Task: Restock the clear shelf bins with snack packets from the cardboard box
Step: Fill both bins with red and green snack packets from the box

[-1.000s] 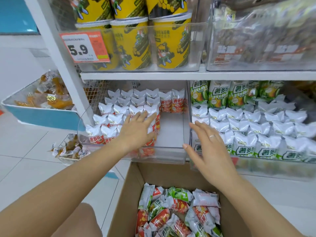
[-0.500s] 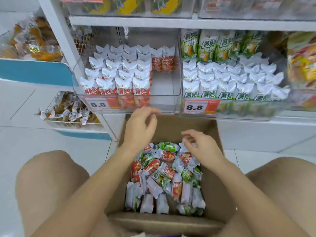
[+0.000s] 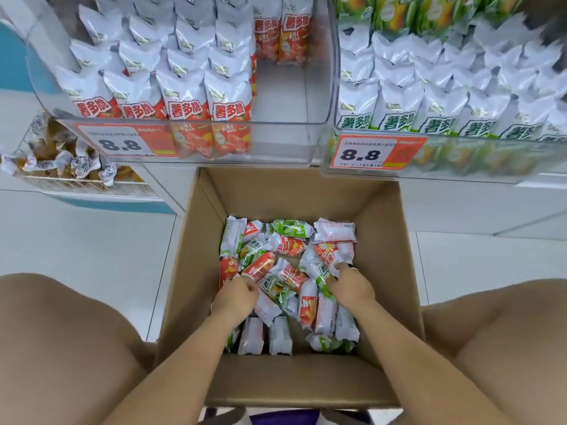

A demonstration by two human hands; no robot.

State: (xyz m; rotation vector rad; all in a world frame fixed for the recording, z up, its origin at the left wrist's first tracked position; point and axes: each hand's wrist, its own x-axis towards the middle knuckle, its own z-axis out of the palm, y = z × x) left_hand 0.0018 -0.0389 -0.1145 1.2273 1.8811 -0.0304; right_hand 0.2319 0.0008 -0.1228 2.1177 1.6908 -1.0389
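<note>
We are reaching both hands into the cardboard box (image 3: 395, 271), which we take as our landmark; it is standing on the floor between our knees.

Inside the box, our left hand (image 3: 237, 297) is curling its fingers down onto a red packet (image 3: 257, 266) at the left of the snack packets (image 3: 288, 240). Our right hand (image 3: 348, 285) is curling its fingers around a white-and-red packet (image 3: 329, 256) at the right of the heap. Whether either hand is fully gripping or only touching, we cannot tell, because the fingertips are lying under the knuckles.

We are judging the step in hand to be the pick-up. The next move is calling for a secure grip on the red packets, then a lift clear of the box walls.

Beyond the far wall of the box, the red-packet bin (image 3: 294, 142) is showing a bare lane on its right side, so we are treating that lane as the likely destination. To the right of it, the green-packet bin (image 3: 491, 161) is looking full.

The packets under our forearms are hidden. The upper rows of both bins are cut off at the frame top, and the small print on the price tags (image 3: 365, 154) is hard to make out.
</note>
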